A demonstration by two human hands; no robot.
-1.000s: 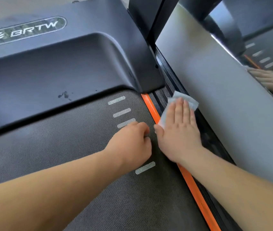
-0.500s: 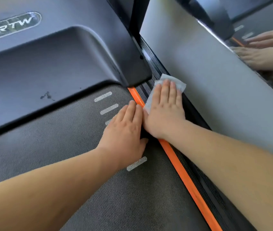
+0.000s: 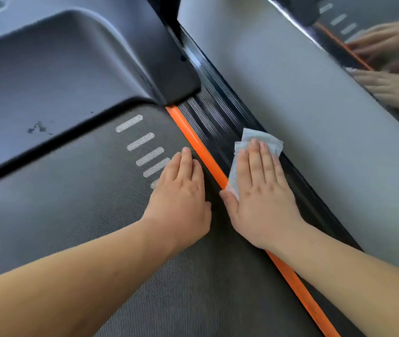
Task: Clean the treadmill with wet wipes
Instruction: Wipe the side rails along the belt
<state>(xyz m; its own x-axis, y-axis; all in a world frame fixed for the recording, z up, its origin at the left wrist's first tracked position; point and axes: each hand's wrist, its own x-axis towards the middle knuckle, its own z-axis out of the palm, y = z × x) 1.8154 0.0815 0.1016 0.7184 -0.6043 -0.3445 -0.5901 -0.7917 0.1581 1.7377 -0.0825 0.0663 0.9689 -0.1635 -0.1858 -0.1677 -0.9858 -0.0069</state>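
**Head view: wipe pinned flat on the side rail, which runs away from the palm**

Standing beside this person, I see the right hand (image 3: 264, 190) laid flat with its fingers straight and close together. It presses down on a white, slightly rumpled wet wipe (image 3: 257, 137) rather than curling round it. The wipe sits on the black ribbed side rail (image 3: 208, 115) of the treadmill. It pokes out past the fingertips and along the thumb side, where its edge just reaches the bright orange edge strip (image 3: 193, 139).

The left hand (image 3: 181, 195) is also spread flat and holds nothing. It rests on the dark grey woven running belt (image 3: 84, 190), just across the orange strip from the right hand, and to my eye it works as a prop.

What matters for the coming stroke is the rail's long axis. It runs diagonally from the dark moulded motor cover (image 3: 59, 69) at the far end back under the right forearm. The fingers point almost along that line, so I judge a push forward or a pull back would keep the wipe on the rail. Only the right hand is placed to make it.

A pale grey wall panel (image 3: 303, 105) hems the rail in closely on its outer side, leaving little room for any sideways swing.
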